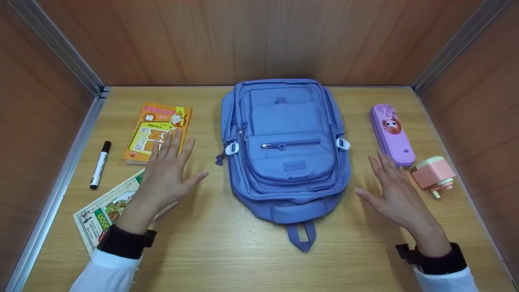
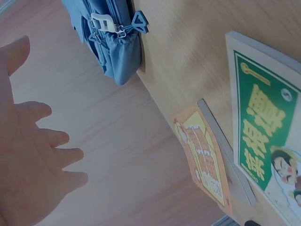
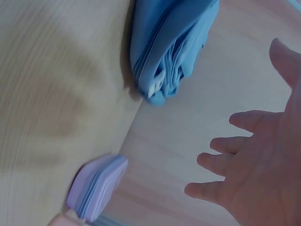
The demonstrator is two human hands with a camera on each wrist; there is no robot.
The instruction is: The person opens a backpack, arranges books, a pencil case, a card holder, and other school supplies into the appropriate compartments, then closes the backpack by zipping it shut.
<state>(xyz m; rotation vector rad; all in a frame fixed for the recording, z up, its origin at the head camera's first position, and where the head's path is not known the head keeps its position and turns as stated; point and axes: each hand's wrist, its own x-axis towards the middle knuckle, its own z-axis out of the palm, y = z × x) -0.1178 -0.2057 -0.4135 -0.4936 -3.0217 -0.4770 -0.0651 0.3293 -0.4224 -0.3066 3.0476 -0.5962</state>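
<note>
Presumably for easy reach of its front zip (image 1: 300, 143), the blue backpack (image 1: 290, 162) lies face up on the tabletop (image 1: 227, 259), between the left hand (image 1: 164, 180) and the right hand (image 1: 395, 196), both with fingers stretched out and holding nothing.

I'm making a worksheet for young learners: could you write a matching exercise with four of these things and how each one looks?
Things
1. Backpack
2. Marker
3. Pencil case
4. Sharpener

Looks
A. Pink and pale green
B. Light purple, with a picture on top
C. Blue, with zips
D. White, with a black cap

Right pairs: 1-C, 2-D, 3-B, 4-A
</note>
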